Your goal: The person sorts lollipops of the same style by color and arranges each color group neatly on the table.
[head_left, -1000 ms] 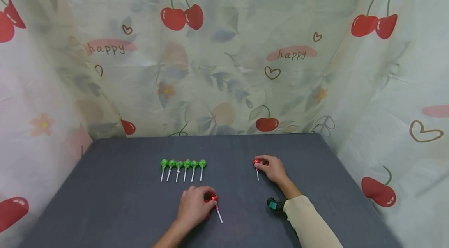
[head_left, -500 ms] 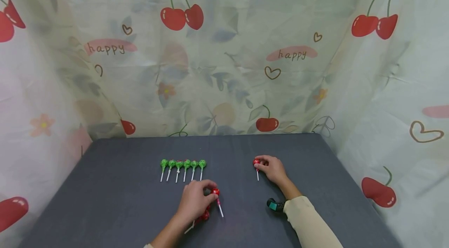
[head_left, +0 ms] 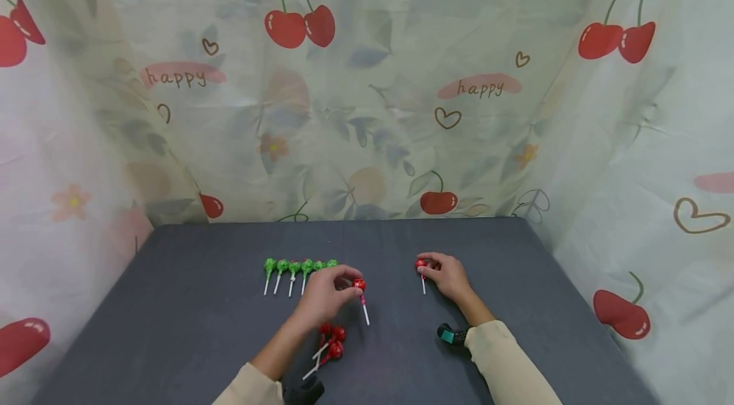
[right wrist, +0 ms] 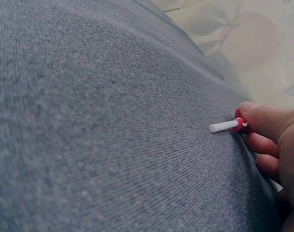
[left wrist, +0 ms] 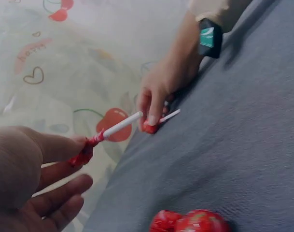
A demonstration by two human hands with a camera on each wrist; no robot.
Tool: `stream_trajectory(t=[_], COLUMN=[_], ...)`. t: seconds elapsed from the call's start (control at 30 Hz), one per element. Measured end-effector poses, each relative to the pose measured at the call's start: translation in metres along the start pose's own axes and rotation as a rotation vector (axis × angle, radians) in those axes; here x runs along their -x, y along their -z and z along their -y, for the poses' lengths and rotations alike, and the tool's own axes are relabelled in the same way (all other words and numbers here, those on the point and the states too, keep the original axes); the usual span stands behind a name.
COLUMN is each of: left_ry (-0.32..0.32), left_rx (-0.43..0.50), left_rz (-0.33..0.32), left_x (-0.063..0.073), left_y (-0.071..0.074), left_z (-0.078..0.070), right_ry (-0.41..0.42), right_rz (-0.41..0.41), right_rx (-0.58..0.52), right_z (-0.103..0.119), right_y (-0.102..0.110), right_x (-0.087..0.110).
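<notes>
My left hand (head_left: pixel 325 295) pinches a red-wrapped lollipop (head_left: pixel 359 284) by its head, thumb against fingers. In the left wrist view that lollipop's white stick (left wrist: pixel 122 124) points up and right, held above the cloth. Farther right, my right hand (head_left: pixel 447 276) pinches another red lollipop (head_left: pixel 421 263) at its head, low on the table, its stick toward me. The right wrist view shows this stick (right wrist: pixel 223 126) jutting out past the thumb. Below my left hand lies a small pile of red lollipops (head_left: pixel 335 349), their sticks crossing.
A row of green lollipops (head_left: pixel 294 267) lies at the left, heads away from me; my left hand overlaps its right end. Dark grey cloth (head_left: pixel 189 303) covers the table. A cherry-print curtain (head_left: pixel 367 86) encloses the back and sides. Each wrist wears a black band (head_left: pixel 451 335).
My left hand has lifted a red lollipop from the pile and carried it away from me and slightly right, uncovering the other red lollipops. My right hand stays in place.
</notes>
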State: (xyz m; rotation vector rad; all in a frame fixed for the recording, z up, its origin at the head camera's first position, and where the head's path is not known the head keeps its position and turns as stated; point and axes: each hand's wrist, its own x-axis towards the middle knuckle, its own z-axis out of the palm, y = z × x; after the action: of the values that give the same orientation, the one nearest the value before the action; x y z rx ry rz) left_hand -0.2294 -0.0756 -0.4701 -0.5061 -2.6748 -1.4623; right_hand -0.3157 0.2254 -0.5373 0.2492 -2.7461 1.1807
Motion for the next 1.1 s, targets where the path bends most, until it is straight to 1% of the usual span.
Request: stream_trajectory(t=[0.1,0.23,0.33,0.47,0.57,0.7,0.83,1.0,1.1], left_ry=[0.02,0.043,0.039,0.038,0.055,0.082,0.113,0.13,0.147], left_rx=[0.028,0.027,0.028,0.034,0.038,0.057,0.06,0.004,-0.031], left_rz=[0.008,0.015,0.016,0.004,-0.01,-0.034,-0.076,-0.147,-0.164], left_x=[-0.01,-0.022,-0.03,-0.04,-0.045,-0.053,-0.06,-0.067,-0.069], left_y=[0.0,0.0,-0.004,-0.015,-0.024,-0.037,-0.049,-0.065,-0.075], left_z=[0.0,0.002,0.005,0.008,0.009,0.01,0.011,0.013,0.013], right_ry=[0.0,0.009,0.023,0.019,0.007,0.012,0.022,0.025,0.032], right_rz=[0.002,0.003,0.001,-0.008,-0.006,-0.003,-0.005,-0.003,-0.01], right_rx=[-0.007,-0.016,-0.016,-0.004,0.007,0.016,0.019,0.021,0.031], right_z=[0.0,0.001,0.001,-0.001,-0.002,-0.002,-0.001,0.0,-0.001], right_y=[0.001,0.0,0.0,0.0,0.0,0.002,0.002,0.001,0.001], right_x=[0.001,0.0,0.0,0.0,0.0,0.0,0.0,0.0,0.0])
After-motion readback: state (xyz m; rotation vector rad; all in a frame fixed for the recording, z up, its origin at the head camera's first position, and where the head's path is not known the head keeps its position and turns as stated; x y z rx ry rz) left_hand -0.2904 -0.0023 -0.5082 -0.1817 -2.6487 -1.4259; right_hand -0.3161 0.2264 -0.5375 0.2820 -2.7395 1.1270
